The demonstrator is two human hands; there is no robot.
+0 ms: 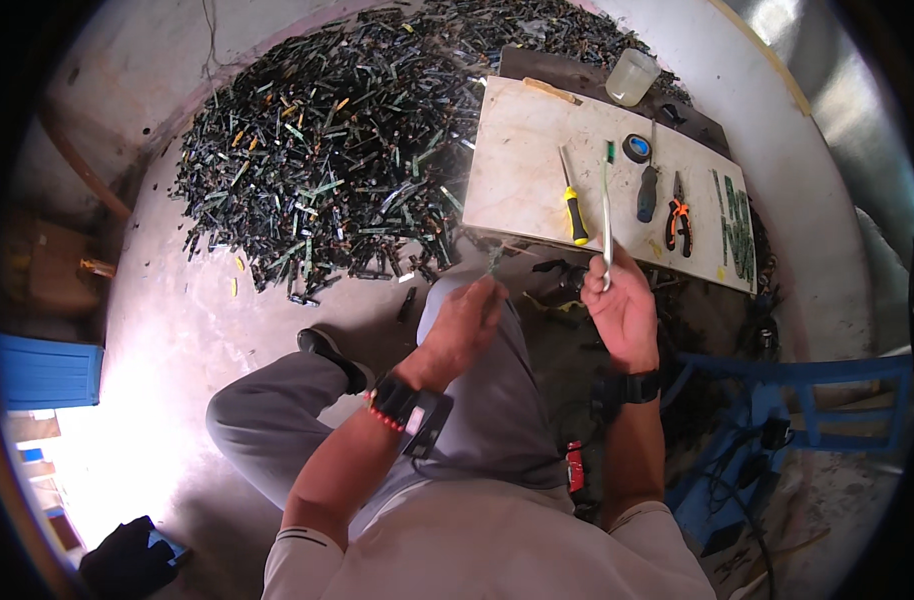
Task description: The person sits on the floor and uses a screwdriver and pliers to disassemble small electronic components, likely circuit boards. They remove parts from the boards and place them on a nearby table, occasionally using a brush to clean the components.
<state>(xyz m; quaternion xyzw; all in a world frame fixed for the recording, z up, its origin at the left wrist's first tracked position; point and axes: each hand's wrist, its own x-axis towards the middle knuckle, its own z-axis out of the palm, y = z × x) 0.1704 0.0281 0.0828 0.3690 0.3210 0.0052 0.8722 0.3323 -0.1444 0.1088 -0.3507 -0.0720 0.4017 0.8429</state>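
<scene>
Green and thin, a long circuit-board strip [606,215] stands nearly upright in the right hand [625,310], pinched near its lower end between thumb and fingers so that its length rises in front of the pale work board [522,160] — a grip that seems meant to keep the strip steady and its face in plain view. The left hand [464,325] is curled over the person's knee, just left of the strip, fingertips pressed together on a small dark piece [494,262] too small to identify.

On the work board, right behind the strip, tools lie side by side within arm's reach: a yellow-handled screwdriver [573,205], a dark-handled screwdriver [647,190], orange-handled pliers [678,222] and a roll of black tape [636,148]. More green strips [739,228] are gathered along the board's right edge, kept apart from the rest. A translucent plastic cup [632,77] stands just past the board's far corner. Left of the board, a large heap of dark strips and scraps [327,150] spreads over the concrete floor [177,320] — loose, unsorted.
</scene>
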